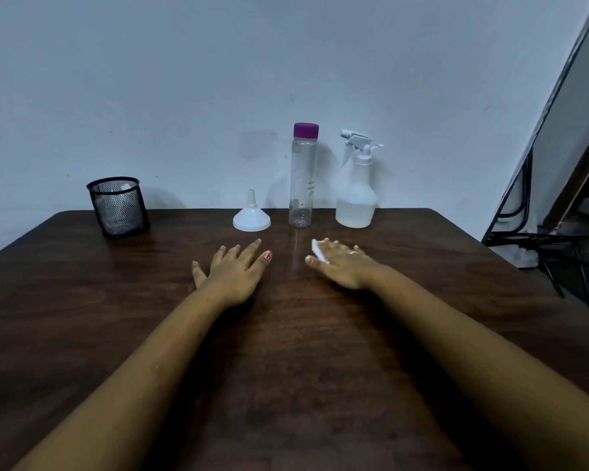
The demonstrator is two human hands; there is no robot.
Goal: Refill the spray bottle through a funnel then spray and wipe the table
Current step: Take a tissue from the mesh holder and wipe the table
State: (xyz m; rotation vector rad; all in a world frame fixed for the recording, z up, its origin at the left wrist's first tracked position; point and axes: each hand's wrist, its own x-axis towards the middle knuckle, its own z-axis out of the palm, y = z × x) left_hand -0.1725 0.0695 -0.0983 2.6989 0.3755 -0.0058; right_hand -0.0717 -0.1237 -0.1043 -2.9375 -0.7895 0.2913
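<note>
A white spray bottle point(356, 195) with its trigger head on stands at the table's far edge, liquid in its lower part. Left of it stands a clear bottle point(302, 178) with a purple cap, looking nearly empty. A white funnel point(251, 215) rests upside down, spout up, left of that bottle. My left hand point(233, 270) lies flat on the dark wooden table point(82, 300), fingers spread, holding nothing. My right hand point(342, 265) lies palm down on a small white cloth or tissue point(318, 250), which peeks out by the fingertips. Whether the fingers grip it I cannot tell.
A black mesh cup point(119, 207) with something white inside stands at the far left of the table. A pale wall rises right behind the table. To the right, off the table, are a dark frame with cables point(524, 185) and a metal stand point(558, 253).
</note>
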